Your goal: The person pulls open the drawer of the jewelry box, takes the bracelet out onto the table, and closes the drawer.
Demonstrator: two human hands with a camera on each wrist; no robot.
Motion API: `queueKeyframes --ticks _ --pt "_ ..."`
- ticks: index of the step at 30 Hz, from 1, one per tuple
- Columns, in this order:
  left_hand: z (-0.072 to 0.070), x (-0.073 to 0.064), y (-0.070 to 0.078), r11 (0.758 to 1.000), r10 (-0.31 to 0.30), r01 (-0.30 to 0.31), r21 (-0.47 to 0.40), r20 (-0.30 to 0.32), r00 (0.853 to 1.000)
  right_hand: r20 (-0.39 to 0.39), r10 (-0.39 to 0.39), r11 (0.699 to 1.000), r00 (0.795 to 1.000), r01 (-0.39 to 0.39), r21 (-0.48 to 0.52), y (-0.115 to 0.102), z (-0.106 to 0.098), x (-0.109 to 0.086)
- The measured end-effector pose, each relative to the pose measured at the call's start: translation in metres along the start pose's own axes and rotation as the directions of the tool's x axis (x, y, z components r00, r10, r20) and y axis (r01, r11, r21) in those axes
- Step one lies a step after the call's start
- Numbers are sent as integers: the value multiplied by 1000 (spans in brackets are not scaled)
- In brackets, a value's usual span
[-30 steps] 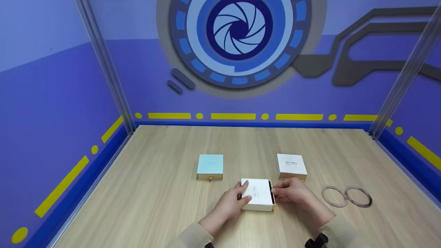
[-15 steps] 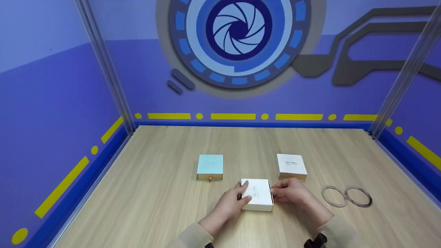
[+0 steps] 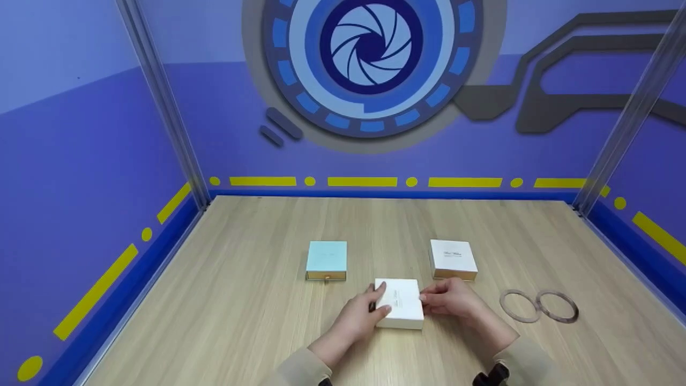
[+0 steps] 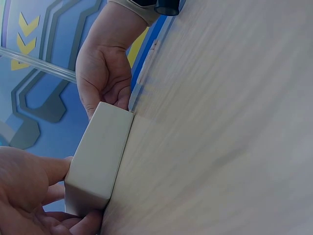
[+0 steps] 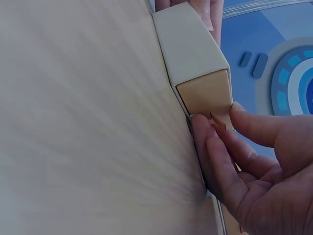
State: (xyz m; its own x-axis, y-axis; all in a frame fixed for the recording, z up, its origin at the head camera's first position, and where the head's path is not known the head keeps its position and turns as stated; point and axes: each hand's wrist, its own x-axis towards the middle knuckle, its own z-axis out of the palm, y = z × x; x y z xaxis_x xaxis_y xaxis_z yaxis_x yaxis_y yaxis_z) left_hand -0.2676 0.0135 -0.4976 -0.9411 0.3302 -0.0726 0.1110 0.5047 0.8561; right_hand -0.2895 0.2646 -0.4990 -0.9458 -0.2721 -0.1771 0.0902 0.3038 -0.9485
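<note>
A white drawer-style gift box [image 3: 404, 306] lies flat on the wooden table in the head view, between both hands. My left hand [image 3: 356, 313] grips its left side, thumb and a finger over the lid. At the right end is my right hand [image 3: 456, 298], its thumb at the top edge and its bent fingers against the tan drawer front [image 5: 205, 93]. A small ribbon tab [image 5: 218, 121] pokes out by those fingertips in the right wrist view. The drawer sits flush with the sleeve. In the left wrist view the box's plain long side [image 4: 101, 149] shows.
A light blue drawer box [image 3: 327, 257] stands behind and to the left. Another white box [image 3: 453, 257] stands behind the right hand. Two bangles [image 3: 520, 306] lie side by side on the right of the table. Printed blue panels [image 3: 370, 161] wall the table in.
The drawer, which stuck out a little at the box's right end, has slid left into the sleeve. The right hand has moved slightly left with it; the left hand stays put.
</note>
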Motion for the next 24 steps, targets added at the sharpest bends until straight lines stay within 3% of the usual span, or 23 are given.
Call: queueKeyframes --ticks 10,18,24 --pt "-1 -1 0 1000 -4 4 -6 15 1000 7 8 1000 1000 -8 7 -1 0 -1" --pt "-4 0 -2 999 17 -20 36 64 998 25 -4 1000 1000 3 28 -2 -1 -1" --pt "-4 0 -1 999 21 -23 30 64 998 -37 -12 1000 999 12 5 -3 2 0"
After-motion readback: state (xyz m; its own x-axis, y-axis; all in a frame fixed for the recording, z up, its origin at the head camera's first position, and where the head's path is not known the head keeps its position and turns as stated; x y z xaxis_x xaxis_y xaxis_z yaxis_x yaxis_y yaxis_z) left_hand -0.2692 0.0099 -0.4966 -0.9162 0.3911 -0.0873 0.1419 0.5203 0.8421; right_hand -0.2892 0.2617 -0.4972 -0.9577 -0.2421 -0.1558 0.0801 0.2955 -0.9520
